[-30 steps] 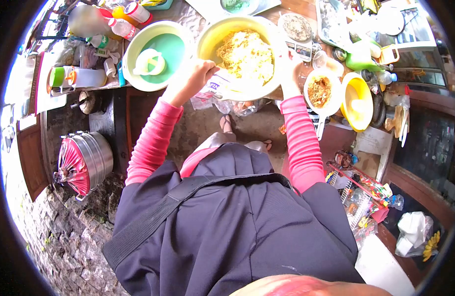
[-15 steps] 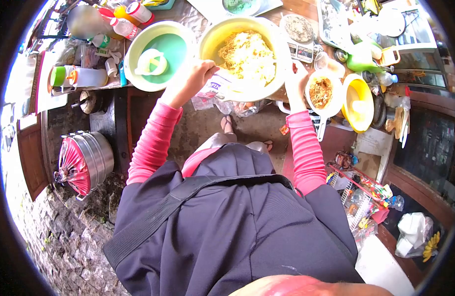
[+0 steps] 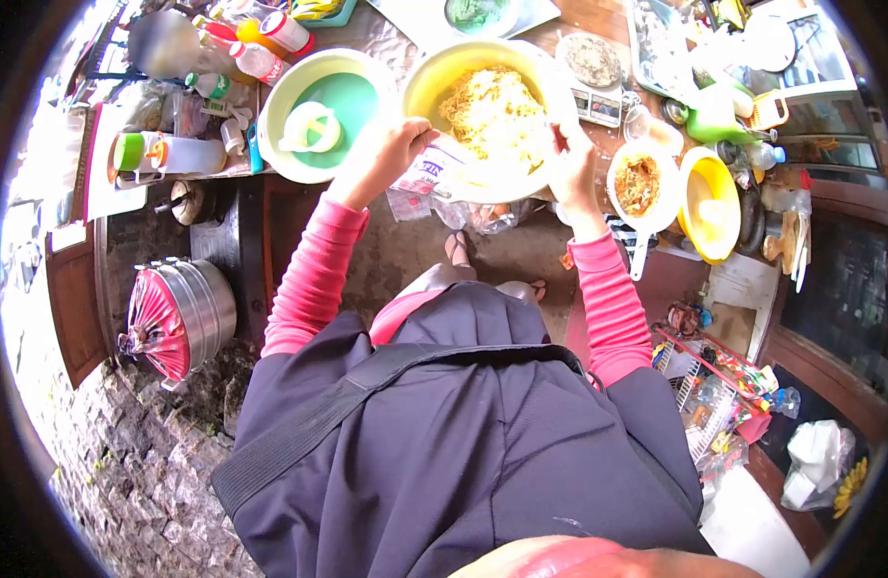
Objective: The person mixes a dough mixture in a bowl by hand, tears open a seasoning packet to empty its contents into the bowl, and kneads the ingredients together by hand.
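A large pale-yellow basin (image 3: 420, 77) holds a heap of shredded yellow food (image 3: 492, 111). My left hand (image 3: 378, 162) pinches the upper edge of a plastic packet (image 3: 434, 171) with purple print. The packet hangs at the near-left rim of the basin and hides part of it. My right hand (image 3: 576, 173) is at the basin's right rim, thumb and fingertips pressed together; whatever they hold is too small to make out. Just right of that hand is a white long-handled strainer (image 3: 639, 226) with browned shreds (image 3: 637, 186) in it.
Left of the basin stands a green-bottomed tub (image 3: 357, 91) with a small white cup-like vessel (image 3: 309, 130). A kitchen scale (image 3: 598, 104) bears a dish of pale food (image 3: 588, 60). A yellow bowl (image 3: 694, 231) is at right. Bottles (image 3: 259, 63) crowd the far left.
My right hand has moved left and nearer, from beside the scale to the basin's right rim. The left hand keeps hold of the packet. The whole view has shifted slightly.
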The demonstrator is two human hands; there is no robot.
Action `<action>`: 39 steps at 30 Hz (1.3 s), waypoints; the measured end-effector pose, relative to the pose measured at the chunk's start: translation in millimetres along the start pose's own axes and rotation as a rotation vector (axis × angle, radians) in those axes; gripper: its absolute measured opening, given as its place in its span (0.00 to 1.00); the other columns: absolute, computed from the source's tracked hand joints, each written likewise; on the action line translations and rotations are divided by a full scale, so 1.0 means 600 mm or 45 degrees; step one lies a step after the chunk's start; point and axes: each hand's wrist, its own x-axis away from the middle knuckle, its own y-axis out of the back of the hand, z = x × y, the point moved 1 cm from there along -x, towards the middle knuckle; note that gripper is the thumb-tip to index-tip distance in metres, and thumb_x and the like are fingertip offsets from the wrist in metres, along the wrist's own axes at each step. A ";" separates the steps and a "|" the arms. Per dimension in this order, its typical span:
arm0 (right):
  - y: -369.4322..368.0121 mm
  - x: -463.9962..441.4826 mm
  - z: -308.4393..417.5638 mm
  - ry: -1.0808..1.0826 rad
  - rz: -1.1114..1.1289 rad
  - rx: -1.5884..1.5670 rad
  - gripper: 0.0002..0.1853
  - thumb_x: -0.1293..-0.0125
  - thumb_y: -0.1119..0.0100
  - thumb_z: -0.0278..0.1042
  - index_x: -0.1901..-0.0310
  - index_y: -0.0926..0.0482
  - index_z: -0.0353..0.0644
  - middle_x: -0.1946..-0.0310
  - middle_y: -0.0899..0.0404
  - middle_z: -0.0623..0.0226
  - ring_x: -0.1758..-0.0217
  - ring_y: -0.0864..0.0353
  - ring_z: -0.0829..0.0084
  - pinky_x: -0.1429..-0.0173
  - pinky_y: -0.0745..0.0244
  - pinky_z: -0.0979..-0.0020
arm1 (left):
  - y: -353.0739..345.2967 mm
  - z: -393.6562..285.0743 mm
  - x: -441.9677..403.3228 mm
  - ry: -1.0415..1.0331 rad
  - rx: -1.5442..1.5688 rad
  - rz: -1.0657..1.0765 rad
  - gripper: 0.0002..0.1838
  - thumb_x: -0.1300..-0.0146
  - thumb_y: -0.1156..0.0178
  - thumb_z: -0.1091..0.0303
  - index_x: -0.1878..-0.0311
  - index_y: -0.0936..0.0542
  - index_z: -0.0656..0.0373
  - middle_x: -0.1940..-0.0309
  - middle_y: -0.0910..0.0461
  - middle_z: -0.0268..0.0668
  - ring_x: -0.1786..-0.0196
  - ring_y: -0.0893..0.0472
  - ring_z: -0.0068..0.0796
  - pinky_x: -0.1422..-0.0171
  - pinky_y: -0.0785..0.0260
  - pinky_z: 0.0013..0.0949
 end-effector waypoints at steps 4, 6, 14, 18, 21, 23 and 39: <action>-0.014 0.017 0.029 0.086 0.105 0.076 0.03 0.43 0.44 0.21 0.67 0.24 0.33 0.78 0.29 0.70 0.78 0.34 0.82 0.75 0.37 0.78 | 0.001 -0.004 -0.003 -0.008 0.017 -0.006 0.08 0.42 0.41 0.68 0.67 0.20 0.64 0.76 0.22 0.47 0.74 0.21 0.42 0.67 0.31 0.35; -0.016 0.019 0.049 0.161 0.161 0.109 0.04 0.45 0.44 0.20 0.67 0.23 0.33 0.77 0.27 0.67 0.77 0.32 0.80 0.74 0.34 0.78 | 0.003 -0.007 -0.004 -0.002 0.014 0.014 0.08 0.42 0.41 0.67 0.67 0.20 0.63 0.76 0.22 0.47 0.74 0.21 0.43 0.67 0.31 0.36; -0.067 0.038 0.050 0.446 0.247 0.257 0.12 0.43 0.44 0.31 0.60 0.21 0.35 0.68 0.21 0.54 0.62 0.22 0.56 0.54 0.29 0.61 | 0.005 -0.033 -0.002 0.064 0.107 -0.010 0.08 0.41 0.42 0.68 0.68 0.21 0.63 0.76 0.22 0.46 0.74 0.21 0.41 0.68 0.32 0.34; -0.052 0.037 0.082 0.358 0.366 0.431 0.19 0.41 0.42 0.36 0.50 0.25 0.36 0.53 0.25 0.49 0.45 0.28 0.53 0.39 0.35 0.58 | 0.022 -0.068 -0.011 -0.078 0.151 -0.067 0.07 0.40 0.43 0.71 0.73 0.25 0.64 0.80 0.26 0.46 0.76 0.24 0.45 0.71 0.34 0.36; -0.010 0.037 0.086 0.147 0.293 0.317 0.32 0.41 0.42 0.53 0.46 0.30 0.30 0.51 0.27 0.47 0.46 0.28 0.59 0.41 0.35 0.59 | 0.033 -0.100 -0.031 -0.148 0.163 -0.084 0.06 0.41 0.43 0.73 0.72 0.24 0.64 0.80 0.24 0.44 0.78 0.23 0.38 0.72 0.34 0.33; 0.043 0.024 0.091 -0.021 0.455 0.202 0.39 0.45 0.39 0.60 0.44 0.32 0.30 0.46 0.31 0.42 0.51 0.24 0.58 0.43 0.32 0.61 | 0.038 -0.128 -0.052 -0.179 0.162 -0.079 0.06 0.41 0.43 0.73 0.71 0.23 0.64 0.81 0.23 0.41 0.79 0.22 0.32 0.72 0.33 0.31; 0.535 -0.186 -0.063 -0.077 -0.023 0.455 0.16 0.39 0.40 0.42 0.57 0.22 0.38 0.73 0.19 0.56 0.75 0.19 0.68 0.69 0.27 0.69 | -0.264 -0.436 -0.482 -0.424 0.662 0.046 0.10 0.38 0.45 0.68 0.63 0.21 0.65 0.75 0.19 0.42 0.72 0.19 0.28 0.66 0.28 0.30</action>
